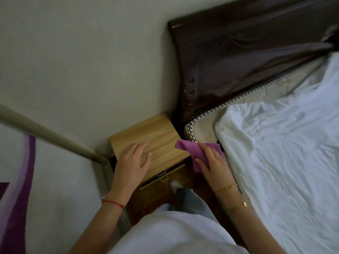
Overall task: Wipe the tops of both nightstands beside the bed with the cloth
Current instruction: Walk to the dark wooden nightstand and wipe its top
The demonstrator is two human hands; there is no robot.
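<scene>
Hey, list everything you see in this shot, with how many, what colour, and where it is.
nightstand: one, light wood, in the corner between wall and bed, drawer front below
cloth: one, purple, at the nightstand's right front edge
headboard: one, dark glossy brown, against the wall
mattress: one, beige with patterned piping, its corner beside the nightstand
sheet: one, white, rumpled over the bed
curtain: one, white with purple, far left
wall: grey-white, behind the nightstand
left hand: flat on the nightstand top, red string at the wrist
right hand: holds the cloth, gold bracelets on the wrist
</scene>
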